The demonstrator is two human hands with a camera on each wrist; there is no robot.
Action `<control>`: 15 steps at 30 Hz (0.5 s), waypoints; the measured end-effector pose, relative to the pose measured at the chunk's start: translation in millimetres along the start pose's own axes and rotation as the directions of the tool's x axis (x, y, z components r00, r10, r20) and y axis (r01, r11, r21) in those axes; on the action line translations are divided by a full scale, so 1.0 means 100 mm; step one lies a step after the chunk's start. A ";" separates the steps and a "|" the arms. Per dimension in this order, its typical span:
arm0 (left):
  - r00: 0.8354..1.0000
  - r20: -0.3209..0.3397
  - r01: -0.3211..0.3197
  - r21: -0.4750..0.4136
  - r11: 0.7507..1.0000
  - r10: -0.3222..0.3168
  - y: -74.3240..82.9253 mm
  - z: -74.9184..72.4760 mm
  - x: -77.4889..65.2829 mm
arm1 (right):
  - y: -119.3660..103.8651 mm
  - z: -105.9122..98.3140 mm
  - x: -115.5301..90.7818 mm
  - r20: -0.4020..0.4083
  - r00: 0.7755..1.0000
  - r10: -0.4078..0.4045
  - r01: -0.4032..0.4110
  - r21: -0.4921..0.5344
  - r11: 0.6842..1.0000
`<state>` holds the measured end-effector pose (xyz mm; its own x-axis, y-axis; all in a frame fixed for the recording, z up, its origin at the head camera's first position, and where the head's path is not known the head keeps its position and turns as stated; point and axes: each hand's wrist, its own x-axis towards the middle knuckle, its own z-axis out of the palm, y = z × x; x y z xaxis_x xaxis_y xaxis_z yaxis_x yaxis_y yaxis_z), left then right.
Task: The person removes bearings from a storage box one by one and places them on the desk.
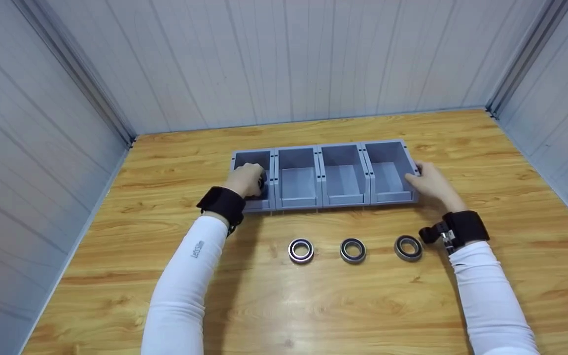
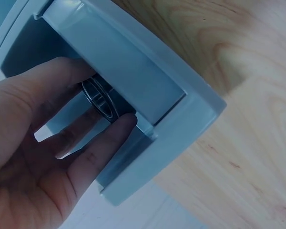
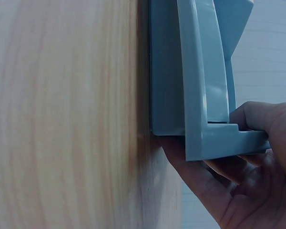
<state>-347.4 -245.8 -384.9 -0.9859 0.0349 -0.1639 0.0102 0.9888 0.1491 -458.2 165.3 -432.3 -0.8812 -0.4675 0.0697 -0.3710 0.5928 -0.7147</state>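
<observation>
My left hand point(image 1: 247, 180) reaches into the leftmost compartment of a grey four-part bin row point(image 1: 298, 202). In the left wrist view, its thumb and fingers pinch a dark-rimmed ball bearing point(image 2: 104, 99), tilted on edge just inside the compartment's front wall. At the other end, my right hand point(image 1: 432, 182) grips the outer side wall of the rightmost compartment. The right wrist view has the thumb over the rim point(image 3: 238, 138) and the other fingers underneath and outside. Between the hands, the two middle compartments and the rightmost one show bare floors.
On the wooden table in front of the bins lie three more bearings in a loose row: a left one point(image 1: 301, 251), a middle one point(image 1: 353, 250) and a right one point(image 1: 408, 248) near the right wrist camera. White panel walls point(image 1: 284, 59) enclose the back and sides.
</observation>
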 end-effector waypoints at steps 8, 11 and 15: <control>1.000 0.020 0.010 -0.018 1.000 -0.009 0.01 -0.04 -0.02 | -0.01 0.00 0.00 0.005 1.000 0.009 -0.009 0.029 1.000; 1.000 0.020 0.004 -0.043 0.999 -0.003 0.00 -0.06 -0.02 | -0.01 0.00 0.00 0.003 1.000 0.009 -0.009 0.025 1.000; 1.000 0.023 0.000 -0.067 0.998 0.001 -0.01 -0.09 -0.04 | -0.02 0.00 -0.01 -0.003 1.000 0.007 -0.007 0.008 1.000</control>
<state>-345.2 -247.7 -376.0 -0.9818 0.0396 -0.1857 -0.0010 0.9769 0.2138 -456.8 164.3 -430.6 -0.8846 -0.4615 0.0671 -0.3629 0.5908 -0.7205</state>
